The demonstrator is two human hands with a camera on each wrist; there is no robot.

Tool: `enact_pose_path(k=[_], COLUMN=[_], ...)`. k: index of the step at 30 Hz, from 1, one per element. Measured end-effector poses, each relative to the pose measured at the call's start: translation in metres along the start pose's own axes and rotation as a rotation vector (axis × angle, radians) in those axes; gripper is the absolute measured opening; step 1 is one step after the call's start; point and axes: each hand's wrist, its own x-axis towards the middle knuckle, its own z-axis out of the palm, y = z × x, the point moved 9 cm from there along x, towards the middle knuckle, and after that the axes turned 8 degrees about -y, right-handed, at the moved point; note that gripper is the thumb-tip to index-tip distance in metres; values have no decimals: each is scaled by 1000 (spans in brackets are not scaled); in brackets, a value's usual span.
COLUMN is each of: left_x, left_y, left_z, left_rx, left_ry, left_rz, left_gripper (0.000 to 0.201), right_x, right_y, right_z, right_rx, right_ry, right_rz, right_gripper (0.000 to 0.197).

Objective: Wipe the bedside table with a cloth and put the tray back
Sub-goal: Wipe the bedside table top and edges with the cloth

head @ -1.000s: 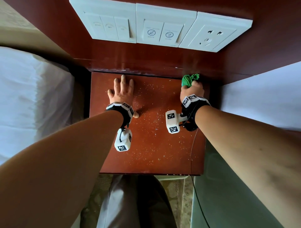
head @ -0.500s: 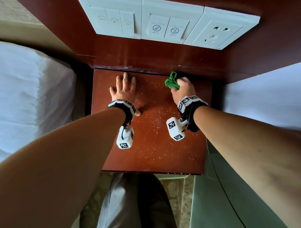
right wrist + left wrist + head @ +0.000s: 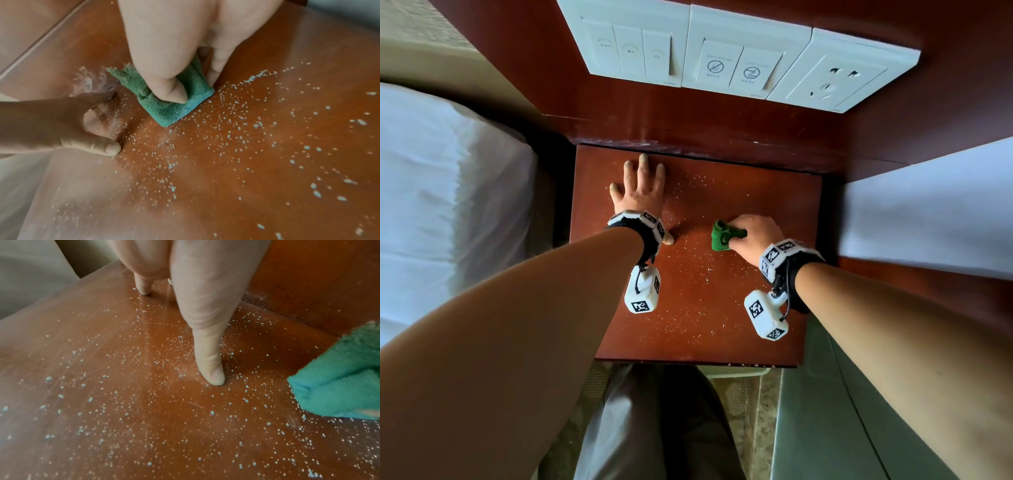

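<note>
Moved: right hand (image 3: 751, 233), pinching the bunched green cloth (image 3: 724, 236), is coming from the table's (image 3: 722, 329) 1 o'clock corner toward centre. Left hand (image 3: 640, 188) is resting spread flat at 10 o'clock. Progress: white specks (image 3: 688, 318) are covering most of the top; wiping barely begun. Tray: not in view.

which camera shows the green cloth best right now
The right wrist view: the green cloth sits mid-frame, folded, pressed to the table under the right hand. The head view shows it small; the left wrist view catches only part at the frame's edge.
</note>
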Motion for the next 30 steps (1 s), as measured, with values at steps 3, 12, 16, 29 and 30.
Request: enact_pose_path(k=[3, 12, 16, 29, 30], left_x=[1, 4, 4, -4, -5], left_y=[1, 0, 0, -4, -8], left_z=[1, 2, 2, -4, -4], left_rx=[0, -2, 2, -9, -20], left_ry=[8, 16, 22, 46, 62], left_rz=[3, 5, 2, 65, 80], left_gripper=[155, 155, 156, 152, 151], right_x=[3, 38, 43, 18, 18], right_y=[3, -11, -35, -42, -37], right_z=[-30, -61, -42, 1, -8], right_rx=[157, 177, 142, -73, 15], right_ry=[145, 456, 415, 2, 57], right_rz=[91, 236, 46, -52, 0], right_gripper=[8, 17, 19, 8, 8])
